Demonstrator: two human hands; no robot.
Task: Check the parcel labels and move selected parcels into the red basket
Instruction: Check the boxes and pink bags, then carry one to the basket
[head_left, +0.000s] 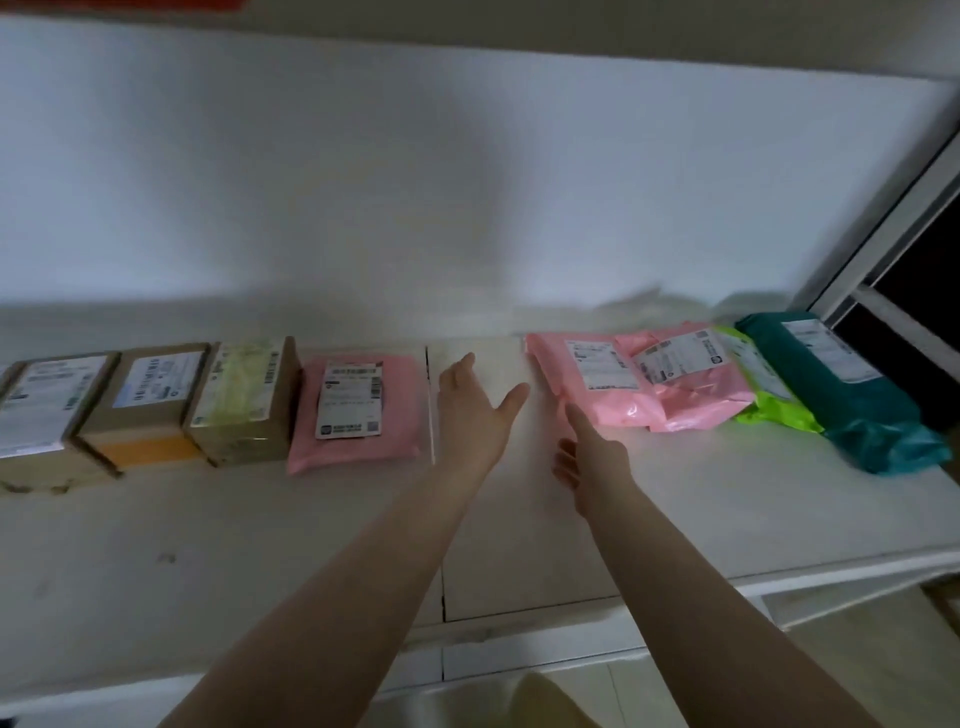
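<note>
Both hands reach out over the gap in the row of parcels. Her left hand (475, 402) is spread flat, fingers apart, holding nothing, above bare surface (519, 519). Her right hand (587, 452) is loosely open and also empty; its fingertip is at the near left corner of a pink mailer (587, 384), though I cannot tell if it touches.

From where the hands are, that mailer lies at one o'clock, with a second pink mailer (685, 379) overlapping it further at two, then a green bag (763, 389) and a teal bag (852, 395) out toward three. At eleven lies a lone pink mailer (358, 410), and beyond it toward nine stand three brown boxes: the nearest (244, 400), the middle one (150, 405) and the far one (47, 410). All show labels face up. No red basket is in sight, so it must be off to one side or behind.

The step looks to be reading and choosing. To do it well, I would have her slide the near mailer clear of the one overlapping it before lifting, so the neighbour is not dragged along. The print is small and the light dim, so bringing the label (602, 364) closer beats guessing. Soft bags sag; pinching an edge with a hand under the middle should keep it steady.
</note>
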